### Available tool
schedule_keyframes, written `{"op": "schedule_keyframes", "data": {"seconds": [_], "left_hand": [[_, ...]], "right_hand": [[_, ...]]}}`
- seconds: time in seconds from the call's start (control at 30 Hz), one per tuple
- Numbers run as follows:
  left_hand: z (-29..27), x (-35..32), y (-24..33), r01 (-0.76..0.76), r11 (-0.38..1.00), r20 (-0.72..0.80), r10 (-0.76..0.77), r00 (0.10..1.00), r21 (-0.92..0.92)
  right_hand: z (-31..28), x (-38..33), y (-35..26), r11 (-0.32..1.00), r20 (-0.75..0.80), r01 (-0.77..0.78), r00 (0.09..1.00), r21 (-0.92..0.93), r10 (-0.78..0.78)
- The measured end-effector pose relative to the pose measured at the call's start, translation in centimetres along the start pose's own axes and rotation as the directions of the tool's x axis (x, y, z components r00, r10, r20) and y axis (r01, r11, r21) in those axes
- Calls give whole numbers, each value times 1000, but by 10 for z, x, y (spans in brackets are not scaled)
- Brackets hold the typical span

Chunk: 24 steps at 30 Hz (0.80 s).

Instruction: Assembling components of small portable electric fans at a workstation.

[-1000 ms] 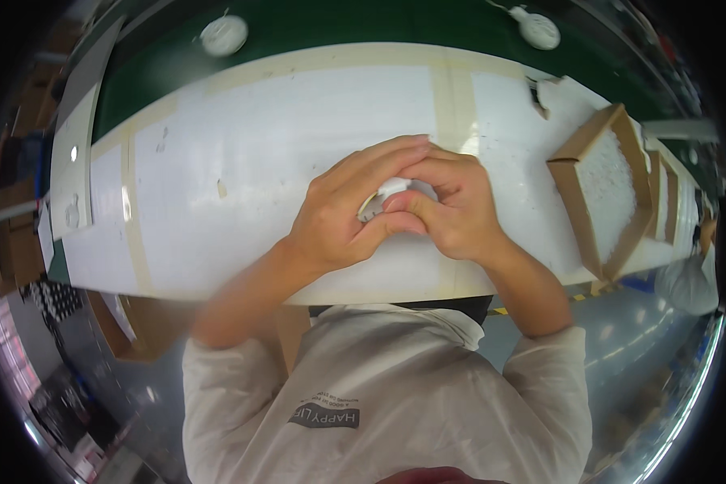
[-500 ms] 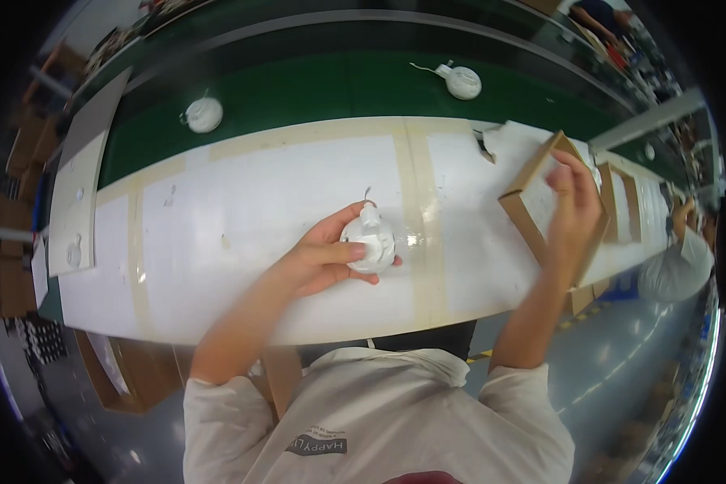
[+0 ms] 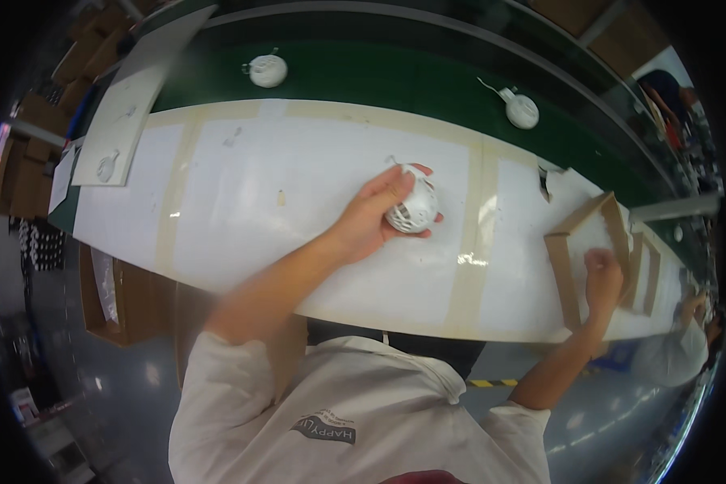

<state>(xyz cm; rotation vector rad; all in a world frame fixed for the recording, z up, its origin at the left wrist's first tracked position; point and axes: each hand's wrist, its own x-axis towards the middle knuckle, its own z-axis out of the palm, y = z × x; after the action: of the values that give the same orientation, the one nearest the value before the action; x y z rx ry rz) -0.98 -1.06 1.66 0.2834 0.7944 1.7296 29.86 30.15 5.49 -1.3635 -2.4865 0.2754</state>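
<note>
My left hand [image 3: 373, 211] is closed around a round white plastic housing [image 3: 414, 208] with a slotted, grille-like shell, holding it above the white tabletop. A short wire shows at its top end. My thumb lies across the upper part, and fingertips show past its right side. Off to the right, my right hand [image 3: 603, 282] is over the open cardboard tray [image 3: 562, 278], with its fingers curled together and somewhat blurred. Whatever they pinch, if anything, is too small to make out.
Two similar white housings, one at left [image 3: 268, 71] and one at right [image 3: 521, 110], lie on the green belt [image 3: 395, 81] beyond the table. A pale board [image 3: 129, 113] stands at left. Another cardboard tray [image 3: 644, 274] and a co-worker's arm [image 3: 694, 306] are at right.
My left hand has turned the housing, so its slotted shell now shows. My right hand has drawn lower over the cardboard tray, its fingers curled. The whole view has swung round.
</note>
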Motion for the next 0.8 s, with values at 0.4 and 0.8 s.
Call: {"op": "schedule_keyframes", "data": {"seconds": [0.4, 0.8], "left_hand": [[-3, -4, -10, -227, 970, 84, 220, 972, 83], [3, -9, -17, -445, 859, 208, 401, 892, 252]], "right_hand": [[5, -55, -99, 672, -236, 165, 972, 722, 15], [74, -102, -219, 117, 308, -286, 905, 951, -295]]}}
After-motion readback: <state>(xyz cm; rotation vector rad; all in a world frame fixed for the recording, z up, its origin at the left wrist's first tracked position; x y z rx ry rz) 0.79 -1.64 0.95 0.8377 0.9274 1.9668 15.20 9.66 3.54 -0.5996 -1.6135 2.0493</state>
